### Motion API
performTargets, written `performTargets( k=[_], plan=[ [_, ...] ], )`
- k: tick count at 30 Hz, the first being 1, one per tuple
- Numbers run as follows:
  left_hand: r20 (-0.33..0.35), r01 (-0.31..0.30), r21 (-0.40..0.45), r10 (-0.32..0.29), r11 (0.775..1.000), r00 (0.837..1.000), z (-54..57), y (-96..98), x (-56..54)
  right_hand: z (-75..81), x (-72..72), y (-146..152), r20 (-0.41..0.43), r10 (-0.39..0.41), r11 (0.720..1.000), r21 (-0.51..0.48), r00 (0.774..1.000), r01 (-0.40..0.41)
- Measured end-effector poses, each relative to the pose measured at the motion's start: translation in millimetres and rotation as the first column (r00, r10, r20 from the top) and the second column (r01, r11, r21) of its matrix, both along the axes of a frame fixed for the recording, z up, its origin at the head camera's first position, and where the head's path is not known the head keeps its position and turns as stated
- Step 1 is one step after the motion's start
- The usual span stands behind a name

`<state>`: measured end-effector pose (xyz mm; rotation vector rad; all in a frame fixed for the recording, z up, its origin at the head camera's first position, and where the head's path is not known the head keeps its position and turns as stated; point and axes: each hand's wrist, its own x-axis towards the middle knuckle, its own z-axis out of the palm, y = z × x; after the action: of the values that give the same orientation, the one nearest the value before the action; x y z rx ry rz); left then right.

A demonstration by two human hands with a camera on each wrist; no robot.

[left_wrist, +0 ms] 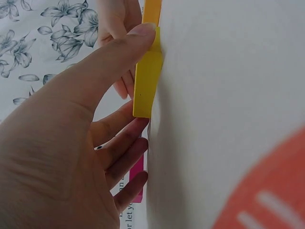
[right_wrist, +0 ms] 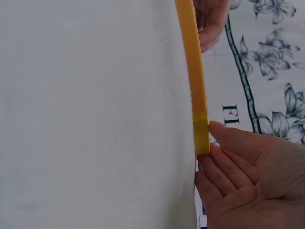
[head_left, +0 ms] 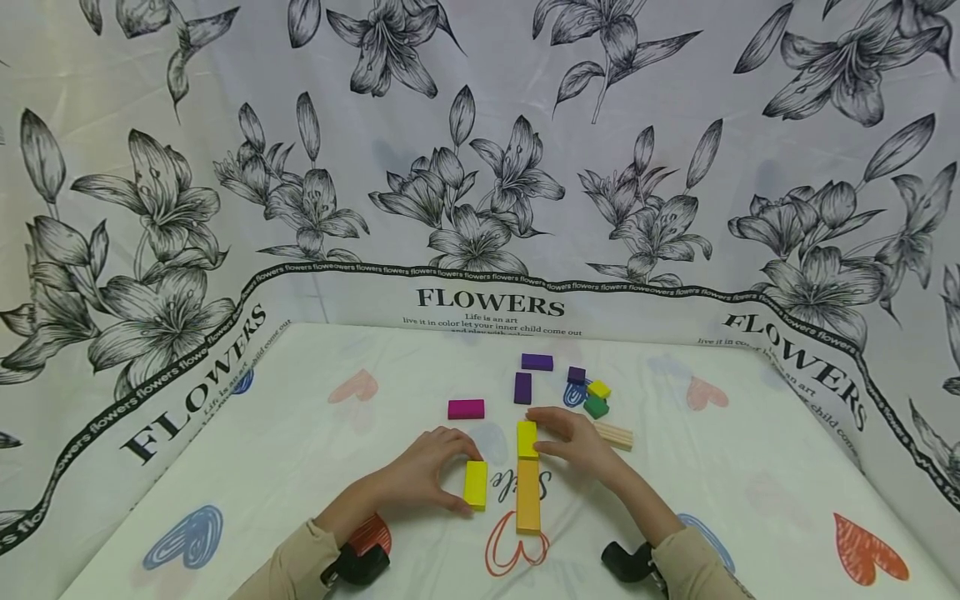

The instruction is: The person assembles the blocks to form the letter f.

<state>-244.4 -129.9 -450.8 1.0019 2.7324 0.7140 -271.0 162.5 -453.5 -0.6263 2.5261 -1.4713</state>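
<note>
The step in hand seems to be squaring up blocks by fingertip, and a light touch should serve best. The left hand (head_left: 416, 471) has its grip clamped on the left yellow block (head_left: 476, 486), thumb at the near end and fingers at the far end; that hold leaves the long sides free, so the block can be slid or turned without fingers in the way. The right hand (head_left: 577, 442) has its grip clamped on the right yellow block (head_left: 527, 440), a finger at the far end and the thumb on its right side; even pressure there should keep it square to the orange block (head_left: 528, 497), while a hard push could skew the join.

The left yellow block is left of that row and apart from it; whether it touches the tabletop (head_left: 405, 358), I cannot tell. It is a plain, bright oblong with flat faces. The right yellow block meets the orange block end to end, in a straight line, the orange one nearer and longer.
</note>
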Motion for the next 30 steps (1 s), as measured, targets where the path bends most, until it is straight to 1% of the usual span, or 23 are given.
performTargets(
  k=[5, 14, 22, 30],
  plan=[
    [-0.002, 0.002, 0.002, -0.002, 1.000, 1.000, -0.3, -0.3, 0.0, -0.5, -0.5, 0.1, -0.004, 0.013, 1.000, -0.012, 1.000, -0.013],
    [0.001, 0.002, 0.006, -0.002, 1.000, 1.000, -0.5, -0.3, -0.3, 0.4, 1.2, 0.1, 0.007, 0.001, 1.000, -0.019, 1.000, -0.001],
    [0.003, 0.004, 0.003, -0.004, 1.000, 1.000, -0.6, -0.1, -0.7, 2.6, 4.0, -0.2, 0.012, 0.009, 1.000, -0.015, 1.000, -0.009],
    [0.011, -0.003, 0.006, 0.003, 1.000, 1.000, -1.5, -0.9, -1.0, 1.4, 3.3, 0.9, 0.006, 0.011, 1.000, -0.010, 1.000, -0.011]
  ],
)
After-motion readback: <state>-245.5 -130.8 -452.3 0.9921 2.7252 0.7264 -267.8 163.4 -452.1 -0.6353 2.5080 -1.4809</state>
